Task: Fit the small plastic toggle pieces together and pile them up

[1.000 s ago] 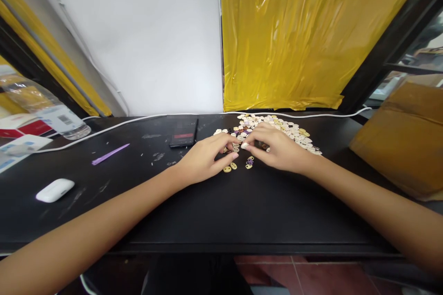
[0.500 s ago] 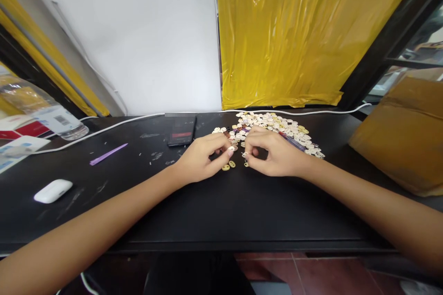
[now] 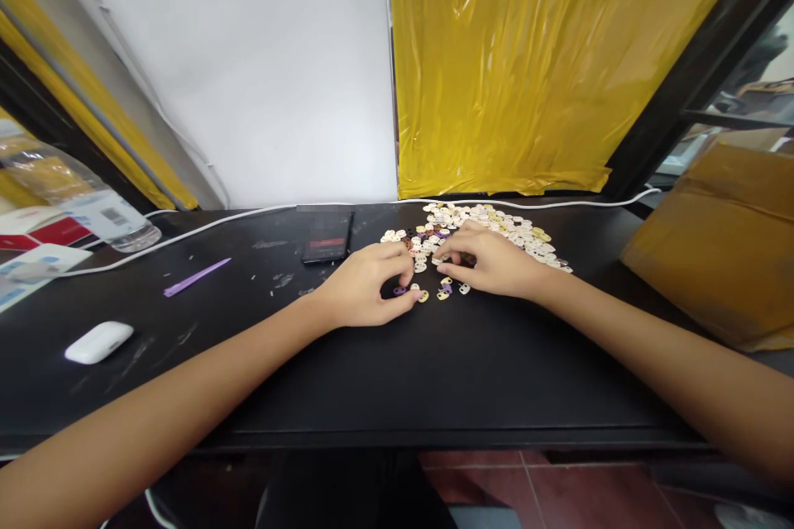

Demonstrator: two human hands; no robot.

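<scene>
Small flat oval pieces with holes, mostly white and cream, lie in a pile (image 3: 509,223) at the back of the black table. My left hand (image 3: 365,285) rests at the pile's near left side, thumb and index finger apart. Its thumb tip is at a yellowish oval piece (image 3: 424,296), beside a purple piece (image 3: 399,291). At the pile's front edge, my right hand (image 3: 493,260) has thumb and index tips close together on a small white piece. Below its fingers lies a little group of yellow, purple and white pieces (image 3: 445,289).
A dark phone (image 3: 327,235) lies left of the pile. Farther left are a purple strip (image 3: 197,277), a white earbud case (image 3: 99,342) and a clear plastic bottle (image 3: 105,215). A brown carton (image 3: 713,240) stands at right. A white cable (image 3: 248,217) runs along the back.
My left thumb and index finger have parted from their pinch on a small piece. My right hand has moved slightly up to the pile, and the loose group below it now shows.
</scene>
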